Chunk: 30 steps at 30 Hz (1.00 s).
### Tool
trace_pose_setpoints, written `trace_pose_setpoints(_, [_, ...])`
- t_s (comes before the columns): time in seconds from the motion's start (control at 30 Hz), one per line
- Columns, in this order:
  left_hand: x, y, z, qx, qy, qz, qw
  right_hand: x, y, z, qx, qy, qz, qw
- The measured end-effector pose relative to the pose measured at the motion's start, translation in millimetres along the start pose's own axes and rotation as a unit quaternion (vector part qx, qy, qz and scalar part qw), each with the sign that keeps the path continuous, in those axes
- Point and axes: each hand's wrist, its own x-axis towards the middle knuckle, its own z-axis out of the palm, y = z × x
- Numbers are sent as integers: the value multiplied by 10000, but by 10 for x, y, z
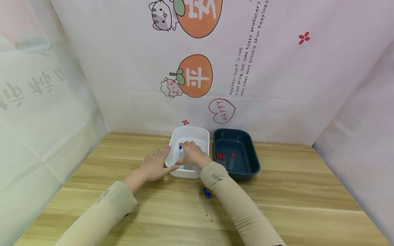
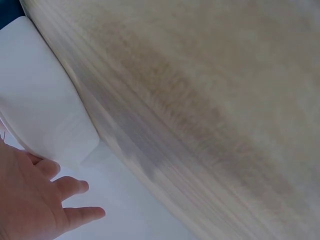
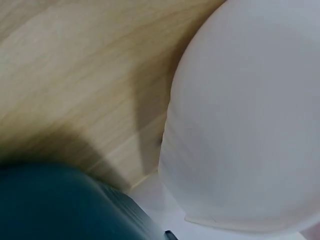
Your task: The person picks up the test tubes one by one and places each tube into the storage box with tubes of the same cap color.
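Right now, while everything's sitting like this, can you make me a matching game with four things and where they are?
Things:
1. red-capped tubes
2. pair of blue-capped tubes
3. left hand
4. red heart outline

Places:
A. at the left side of the white tray
B. on the white backdrop, behind the trays
C. inside the dark teal tray
D. on the bare wooden table, in front of the trays

Right pairs: 1-C, 2-D, 3-A, 4-B

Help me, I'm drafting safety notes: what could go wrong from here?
The two blue-capped tubes outside the white tray could roll or be brushed by the right sleeve. The left hand, close against that tray, might nudge it. The right hand, reaching in, could knock a blue cap.
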Motion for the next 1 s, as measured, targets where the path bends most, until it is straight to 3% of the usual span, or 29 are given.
trace_pose_setpoints(0.73, [-42, 25, -2, -55, -7, -53, 10000, 62, 11, 217, -597, -257, -190, 9977])
trace_pose_setpoints(1.0, [-33, 21, -8, -40, 25, -48, 10000, 83, -6, 199, -666, -296, -176, 9972])
